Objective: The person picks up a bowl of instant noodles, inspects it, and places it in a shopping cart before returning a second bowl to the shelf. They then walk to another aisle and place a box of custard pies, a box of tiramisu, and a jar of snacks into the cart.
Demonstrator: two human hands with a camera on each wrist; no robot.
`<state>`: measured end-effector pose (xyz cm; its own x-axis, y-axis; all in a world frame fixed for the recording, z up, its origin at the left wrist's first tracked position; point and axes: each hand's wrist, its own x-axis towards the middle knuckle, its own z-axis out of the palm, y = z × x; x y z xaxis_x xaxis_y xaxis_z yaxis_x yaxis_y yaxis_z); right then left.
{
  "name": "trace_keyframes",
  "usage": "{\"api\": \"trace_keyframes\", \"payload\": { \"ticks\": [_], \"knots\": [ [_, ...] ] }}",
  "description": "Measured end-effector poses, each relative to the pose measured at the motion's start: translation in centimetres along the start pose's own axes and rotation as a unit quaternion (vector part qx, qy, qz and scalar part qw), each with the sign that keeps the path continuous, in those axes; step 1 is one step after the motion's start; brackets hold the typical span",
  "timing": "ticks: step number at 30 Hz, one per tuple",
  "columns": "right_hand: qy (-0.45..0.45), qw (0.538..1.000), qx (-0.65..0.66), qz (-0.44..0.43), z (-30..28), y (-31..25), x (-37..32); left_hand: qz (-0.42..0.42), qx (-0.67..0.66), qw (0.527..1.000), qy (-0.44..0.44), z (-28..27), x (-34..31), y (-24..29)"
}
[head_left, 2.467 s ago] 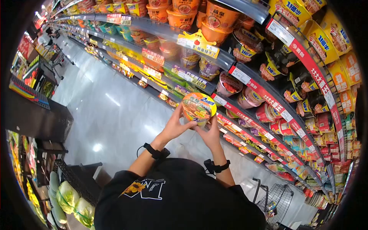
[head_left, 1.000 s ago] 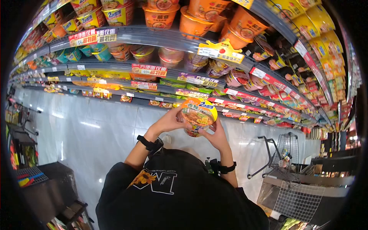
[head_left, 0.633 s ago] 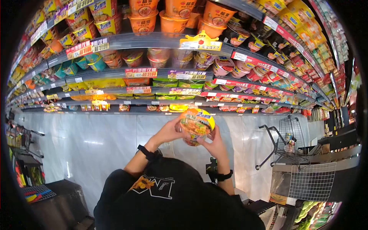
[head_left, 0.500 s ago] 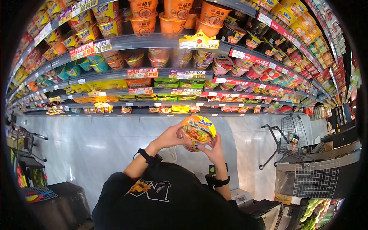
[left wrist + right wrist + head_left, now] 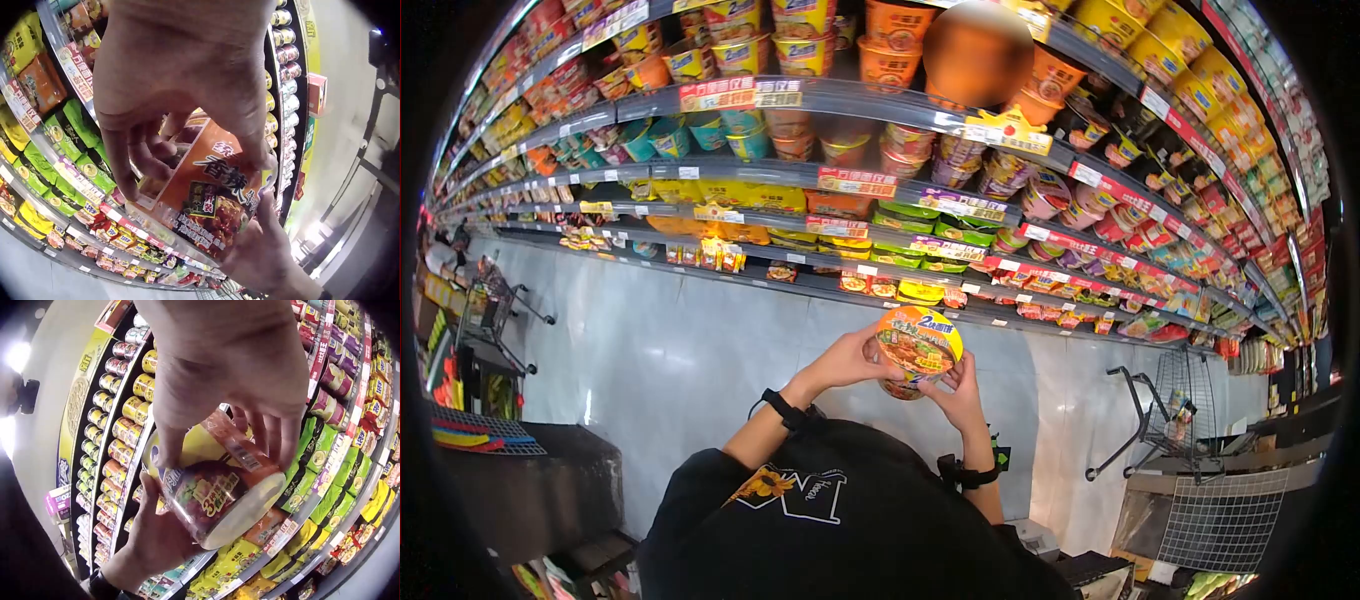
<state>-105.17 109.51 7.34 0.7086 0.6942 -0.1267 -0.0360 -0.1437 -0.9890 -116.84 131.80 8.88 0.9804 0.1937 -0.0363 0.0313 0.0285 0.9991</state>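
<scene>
Both hands hold one round instant noodle bowl in front of the chest, its orange and yellow lid tilted up to the head camera. The left hand grips its left side, the right hand its lower right. In the left wrist view the left hand curls round the orange bowl, and the right hand touches its edge. From the right wrist, the right hand wraps the bowl, whose pale base faces right; the left hand supports the other side.
Curved shelves packed with noodle bowls and packets stretch across the upper view. A wire shopping cart stands on the right, near a grid rack. Dark display stands are at lower left. Another cart and a person are at far left.
The head view has turned, so the shelves have shifted right and now slant. Since the earliest frame the held bowl has moved lower in view; both hands keep their grip on it.
</scene>
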Motion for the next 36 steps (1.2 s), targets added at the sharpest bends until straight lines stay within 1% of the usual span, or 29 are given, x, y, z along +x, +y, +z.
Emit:
{"api": "trace_keyframes", "payload": {
  "ticks": [1,4,7,10,11,13,16,19,22,23,25,27,29,31,35,36],
  "knots": [
    [-0.005,1.000,-0.013,-0.002,0.7,-0.3,0.5,-0.017,0.007,1.000,0.002,-0.9,-0.5,0.6],
    [-0.019,0.999,-0.038,0.004,3.8,-0.9,2.3,0.020,-0.032,0.999,0.017,-4.2,-1.1,-1.3],
    [-0.044,0.998,-0.036,0.000,7.7,-2.0,4.2,-0.001,-0.061,0.998,0.004,-8.5,-2.3,-2.1],
    [-0.043,0.998,-0.052,0.009,12.7,-2.5,6.3,0.034,-0.040,0.998,0.045,-13.5,-3.2,-3.2],
    [-0.044,0.998,-0.046,0.015,14.5,-2.6,7.0,0.028,-0.059,0.997,0.051,-15.3,-3.7,-3.4],
    [-0.044,0.998,-0.031,0.023,18.6,-3.1,8.9,0.016,-0.092,0.994,0.060,-19.5,-4.7,-1.5],
    [-0.050,0.998,-0.032,-0.004,24.8,-4.4,11.5,0.008,0.024,0.997,0.075,-26.5,-6.5,0.6],
    [-0.065,0.997,-0.026,0.016,30.3,-6.2,14.2,0.007,0.056,0.995,0.081,-32.4,-7.9,1.6],
    [-0.072,0.997,-0.040,0.000,34.6,-7.7,16.1,0.014,0.036,0.994,0.099,-36.7,-9.0,2.5],
    [-0.073,0.997,-0.040,-0.006,35.7,-8.3,16.7,0.035,0.010,0.994,0.105,-37.9,-9.1,2.8],
    [-0.075,0.995,-0.057,-0.028,37.5,-9.2,17.9,0.074,-0.045,0.990,0.113,-39.5,-9.1,3.2],
    [-0.078,0.994,-0.062,-0.044,38.8,-10.1,19.3,0.086,-0.010,0.988,0.125,-41.7,-8.6,2.9],
    [-0.076,0.992,-0.059,-0.078,39.6,-10.4,20.8,0.101,0.017,0.985,0.138,-43.3,-7.8,2.9],
    [-0.068,0.991,-0.049,-0.104,40.5,-11.3,22.3,0.121,0.037,0.980,0.155,-44.6,-6.9,4.6],
    [-0.045,0.987,-0.032,-0.153,41.3,-12.3,25.6,0.142,0.141,0.964,0.174,-47.4,-4.7,6.2],
    [-0.057,0.985,-0.009,-0.161,41.5,-12.7,26.6,0.158,0.142,0.960,0.184,-48.1,-4.3,6.5]
  ]
}}
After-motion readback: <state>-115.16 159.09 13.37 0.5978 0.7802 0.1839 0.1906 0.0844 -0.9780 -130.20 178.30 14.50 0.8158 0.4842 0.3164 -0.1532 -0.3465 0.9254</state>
